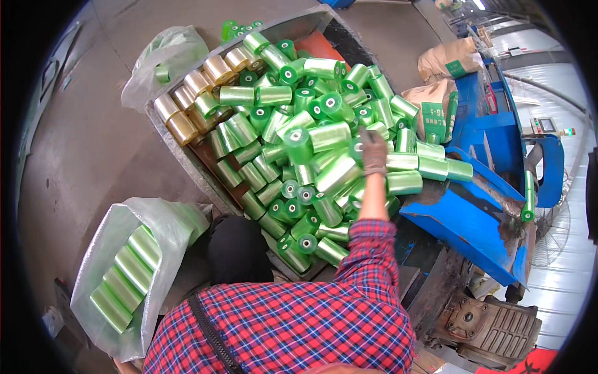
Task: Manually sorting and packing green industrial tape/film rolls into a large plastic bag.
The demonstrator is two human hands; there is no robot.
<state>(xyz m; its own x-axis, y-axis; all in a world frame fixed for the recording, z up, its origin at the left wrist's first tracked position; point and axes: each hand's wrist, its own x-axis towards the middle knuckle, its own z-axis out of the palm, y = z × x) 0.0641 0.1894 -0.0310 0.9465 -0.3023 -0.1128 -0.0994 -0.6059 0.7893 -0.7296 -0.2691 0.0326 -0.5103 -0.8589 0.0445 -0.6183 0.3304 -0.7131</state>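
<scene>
My right hand (374, 153), in a dark glove, reaches into a large heap of shiny green film rolls. Its fingers are closed at the end of a large green film roll (339, 172), partly covering it. Other green rolls lie tightly around it, some on their sides and some showing their round cores. At the lower left, an open clear plastic bag (180, 234) holds a row of several green rolls (128, 277). Only a sliver of skin from my left hand (126, 366) shows below that bag; its fingers are hidden.
The heap fills a grey-rimmed bin (187, 163), with gold-toned rolls (182, 128) along its left side. Another clear bag (165, 53) lies beyond it. To the right stand a blue metal chute (464, 227), paper sacks (436, 106) and a motor-like gearbox (489, 327).
</scene>
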